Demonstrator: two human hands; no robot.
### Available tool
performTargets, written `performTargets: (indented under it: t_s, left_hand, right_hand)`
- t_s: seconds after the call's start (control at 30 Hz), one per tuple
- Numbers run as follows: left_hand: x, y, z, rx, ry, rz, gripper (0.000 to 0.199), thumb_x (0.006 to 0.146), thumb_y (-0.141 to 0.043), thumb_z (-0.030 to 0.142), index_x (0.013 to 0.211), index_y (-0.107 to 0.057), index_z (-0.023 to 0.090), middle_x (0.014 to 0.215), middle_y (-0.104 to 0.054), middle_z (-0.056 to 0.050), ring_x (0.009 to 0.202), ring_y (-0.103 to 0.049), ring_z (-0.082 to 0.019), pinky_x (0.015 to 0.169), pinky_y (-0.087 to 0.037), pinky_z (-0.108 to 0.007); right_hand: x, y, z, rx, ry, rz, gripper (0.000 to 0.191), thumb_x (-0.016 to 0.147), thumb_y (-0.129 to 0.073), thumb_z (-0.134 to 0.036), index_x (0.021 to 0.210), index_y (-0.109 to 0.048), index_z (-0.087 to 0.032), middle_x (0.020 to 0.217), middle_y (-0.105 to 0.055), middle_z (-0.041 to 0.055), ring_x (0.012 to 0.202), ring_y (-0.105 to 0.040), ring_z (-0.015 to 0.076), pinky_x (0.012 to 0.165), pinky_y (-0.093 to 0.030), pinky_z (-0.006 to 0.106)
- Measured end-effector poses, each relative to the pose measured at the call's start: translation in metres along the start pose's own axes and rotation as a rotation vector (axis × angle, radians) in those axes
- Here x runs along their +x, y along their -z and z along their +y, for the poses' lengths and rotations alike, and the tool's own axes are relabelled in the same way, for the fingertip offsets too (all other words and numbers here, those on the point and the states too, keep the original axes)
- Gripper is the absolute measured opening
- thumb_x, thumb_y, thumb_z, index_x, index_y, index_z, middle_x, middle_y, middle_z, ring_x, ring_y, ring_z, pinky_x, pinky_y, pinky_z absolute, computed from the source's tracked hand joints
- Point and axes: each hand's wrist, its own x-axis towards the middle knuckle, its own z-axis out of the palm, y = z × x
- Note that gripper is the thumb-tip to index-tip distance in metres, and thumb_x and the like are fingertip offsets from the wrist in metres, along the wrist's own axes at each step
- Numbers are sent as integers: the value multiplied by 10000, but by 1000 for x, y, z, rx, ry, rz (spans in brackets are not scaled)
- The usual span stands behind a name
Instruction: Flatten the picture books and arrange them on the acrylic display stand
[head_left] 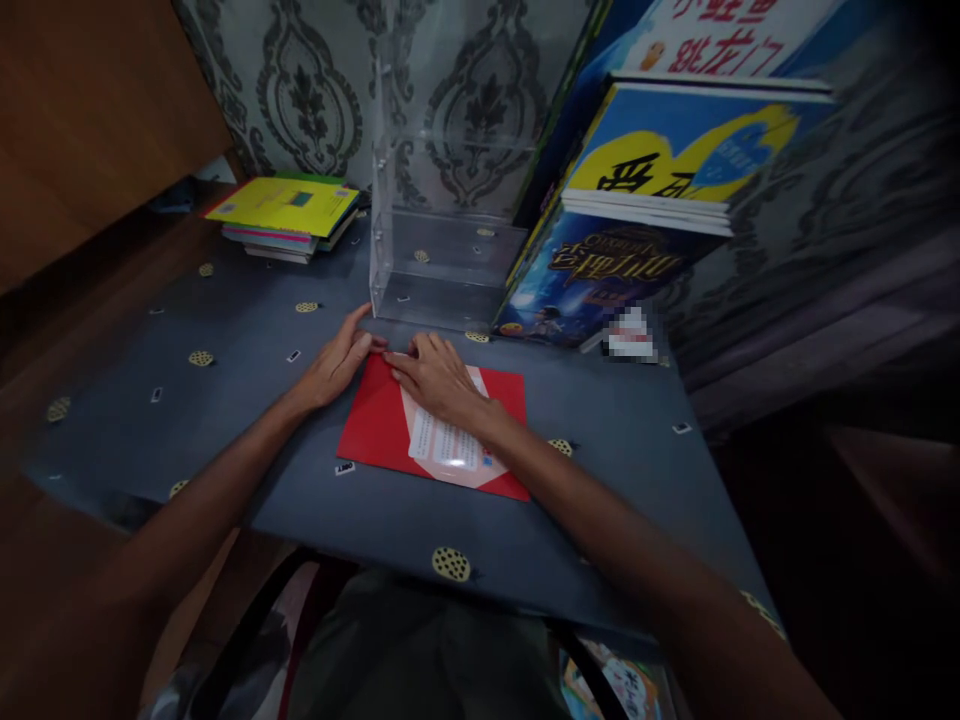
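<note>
At far left corner of flat rectangular red-and-white booklet (375, 415), fingertips of left hand (341, 362) and right hand (436, 382) close together; whether they pinch edge, cannot tell. Right hand extended over booklet (white printed panel (446, 445) near wrist). Booklet lies on blue-grey pineapple-print tablecloth (225, 400), near clear plastic rack (381, 235); colourful-covered books (615, 265) rack's right, yellow-topped book stack (281, 208) farther left.

The head-worn camera looked forward and steeply down from above the seated person's lap (420, 640). Its wide view put the left hand (339, 362) and right hand (436, 385) near mid-frame, fairly close, with the pineapple-print tablecloth (615, 420) spreading around them and the damask-patterned backdrop (307, 95) farther off along the top.
</note>
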Motion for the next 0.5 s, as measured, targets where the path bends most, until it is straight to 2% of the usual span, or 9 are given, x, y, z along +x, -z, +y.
performTargets:
  t_s: [0.13,0.3,0.4,0.5]
  left_hand:
    - [-1,-2,3,76,-31,15,613,1022,-344,467,1539,-303,142,1242,-714,-147,1150,-688,-244,1066,-488,-450]
    - [-3,-3,6,221,-49,-1,540,987,-372,414,1445,-454,139,1243,-714,-138,1134,-681,-254,1024,-513,-444]
    - [-4,-1,11,355,-86,-35,500,985,-355,418,1373,-541,162,1261,-708,-125,1136,-673,-265,998,-523,-442]
    - [-7,-6,26,552,-160,-68,465,1004,-330,393,1278,-628,165,1217,-722,-140,1108,-676,-306,994,-499,-505]
  right_hand:
    - [-15,7,13,4,-68,-25,376,1065,-419,-338,1339,-659,-248,1086,-556,126,999,-467,274,843,-383,391]
    - [-51,19,38,24,-140,-41,397,1067,-397,-332,1360,-647,-233,1155,-559,141,1051,-486,279,888,-407,414]
    - [-74,20,59,99,-157,2,410,1065,-396,-328,1362,-648,-199,1226,-552,163,1114,-504,283,950,-428,442]
    - [-89,17,78,205,-153,80,386,1049,-425,-288,1317,-675,-166,1308,-538,172,1203,-502,279,1023,-430,455]
